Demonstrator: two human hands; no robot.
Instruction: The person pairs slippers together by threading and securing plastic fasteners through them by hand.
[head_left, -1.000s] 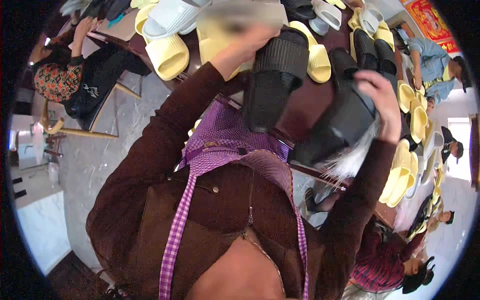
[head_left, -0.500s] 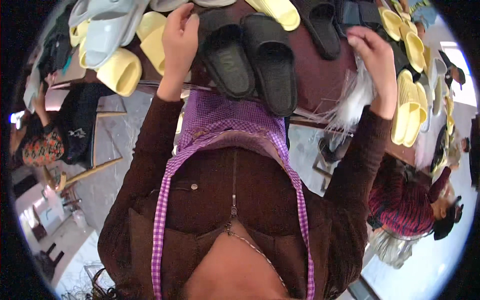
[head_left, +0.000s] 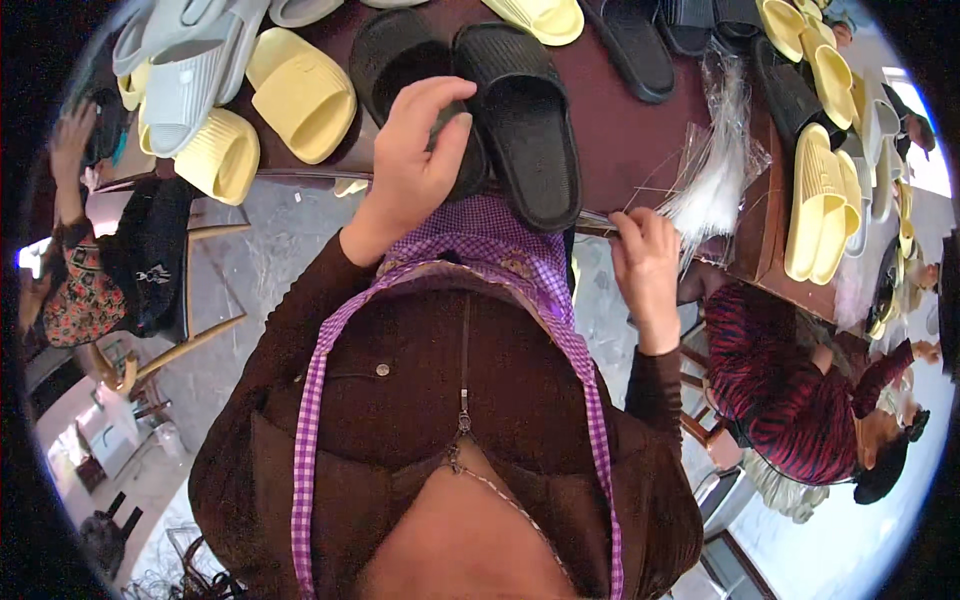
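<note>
Closest in, a brown zip jacket under a purple checked apron (head_left: 455, 260), pressed up to the edge of the dark maroon table (head_left: 625, 140).

Just beyond the apron, left hand (head_left: 420, 150) curled over the heel of the left black slipper (head_left: 395, 55), thumb on one side and fingers arched over the top; grasping, not merely resting. Beside it and touching, the right black slipper (head_left: 525, 110), sole down, heel hanging past the table edge toward the apron.

To the right, right hand (head_left: 645, 260) closed in a pinch on the lower end of a clear plastic bundle (head_left: 715, 165) fanned across the table edge; bags or ties, cannot tell.

Looks like a pairing-and-packing step: 2 black slippers side by side under one hand, 1 piece of plastic being singled out by the other. Calls next for a clean separation of that 1 piece from the bundle, and a firm hold on both slippers together so neither slides off the edge.

Farther out, yellow slippers (head_left: 300, 95) and grey slippers (head_left: 185, 70) at the left, more yellow slippers (head_left: 820, 200) stacked at the right. Beyond the table's right corner, a seated co-worker in a red striped top (head_left: 790, 400).
</note>
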